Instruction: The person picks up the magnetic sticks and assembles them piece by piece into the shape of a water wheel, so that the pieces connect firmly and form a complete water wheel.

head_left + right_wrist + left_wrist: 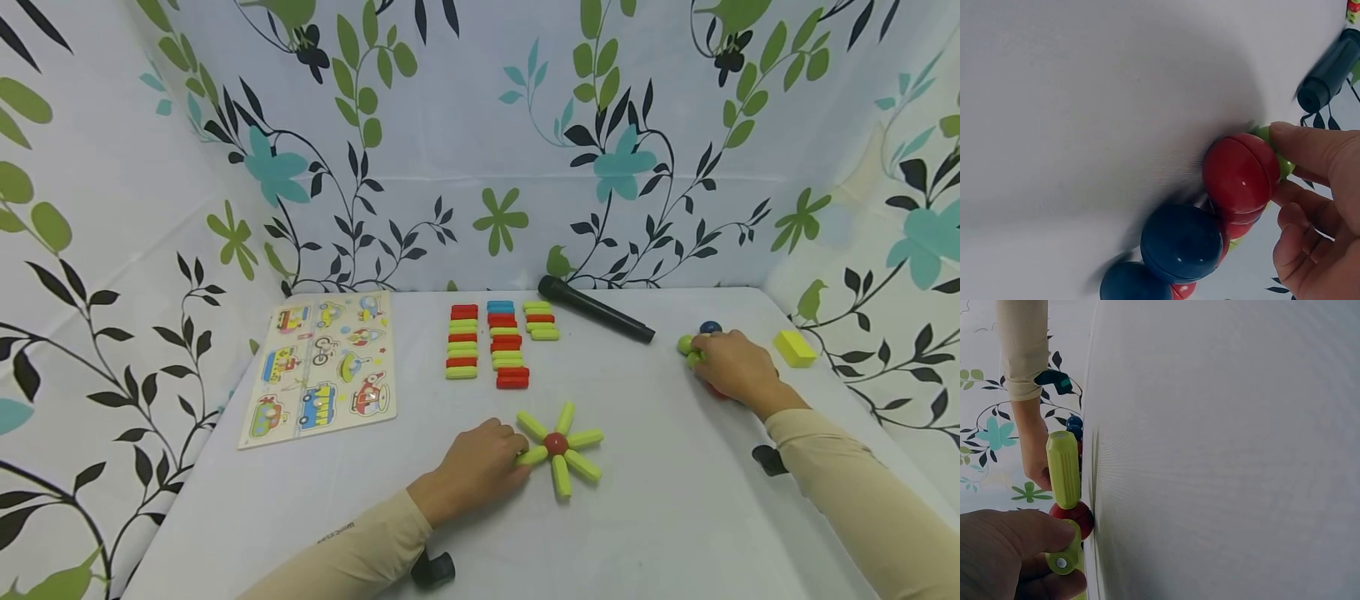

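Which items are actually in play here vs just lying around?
In play:
left hand pinching a stick of the green stick star with its red ball hub
right hand on the ball cluster, red, blue, green

Lying about:
vehicle puzzle board
rows of coloured blocks
black microphone
yellow block

Even, soft, bright light overhead; faint shadows under the balls (pixel 1210 206). Head view bows at edges. Right wrist view motion-blurred near the microphone (pixel 1329 75).
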Motion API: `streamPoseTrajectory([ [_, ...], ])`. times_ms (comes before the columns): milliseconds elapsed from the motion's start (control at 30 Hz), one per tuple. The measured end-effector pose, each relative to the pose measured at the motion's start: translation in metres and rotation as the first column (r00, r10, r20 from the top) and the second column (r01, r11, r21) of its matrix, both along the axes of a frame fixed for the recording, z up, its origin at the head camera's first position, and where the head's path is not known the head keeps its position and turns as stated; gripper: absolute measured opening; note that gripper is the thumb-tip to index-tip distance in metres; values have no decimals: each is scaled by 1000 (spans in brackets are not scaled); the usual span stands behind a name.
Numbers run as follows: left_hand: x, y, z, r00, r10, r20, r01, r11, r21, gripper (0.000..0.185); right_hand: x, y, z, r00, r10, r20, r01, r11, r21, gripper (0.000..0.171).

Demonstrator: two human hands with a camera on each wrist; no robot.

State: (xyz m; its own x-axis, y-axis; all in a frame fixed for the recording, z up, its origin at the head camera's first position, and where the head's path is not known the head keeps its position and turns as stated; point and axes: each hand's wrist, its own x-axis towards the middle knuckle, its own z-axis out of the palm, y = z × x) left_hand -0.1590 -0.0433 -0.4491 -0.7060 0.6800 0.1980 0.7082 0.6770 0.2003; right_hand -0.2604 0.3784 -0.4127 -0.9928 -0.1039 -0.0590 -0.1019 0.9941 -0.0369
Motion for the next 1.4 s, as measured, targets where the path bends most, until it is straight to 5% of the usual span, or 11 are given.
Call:
streamPoseTrajectory([
  [333, 0, 0, 0, 1000, 0, -1, 0, 1000, 1, 19, -4, 0, -7, 999, 26, -34, -27, 999, -26, 37],
  [533, 0, -1, 1, 1000, -2, -5, 2, 1000, 10, 19, -3, -24, 4, 996, 69, -57, -77, 986, -150, 39],
  [800, 0, -1, 2, 1000, -6, -5, 6, 1000, -3, 20, 3, -74, 20, 993, 117, 3, -105, 904, -414, 41],
  [1067, -1, 0, 0, 1000, -6, -11, 6, 1000, -4, 19, 6, -115, 14, 966, 248, 75, -165, 811, -561, 38],
  [1400, 0, -1, 1, 1000, -5, -7, 5, 1000, -22, 20, 11, -136, 4, 929, 338, 155, -194, 797, -572, 36],
])
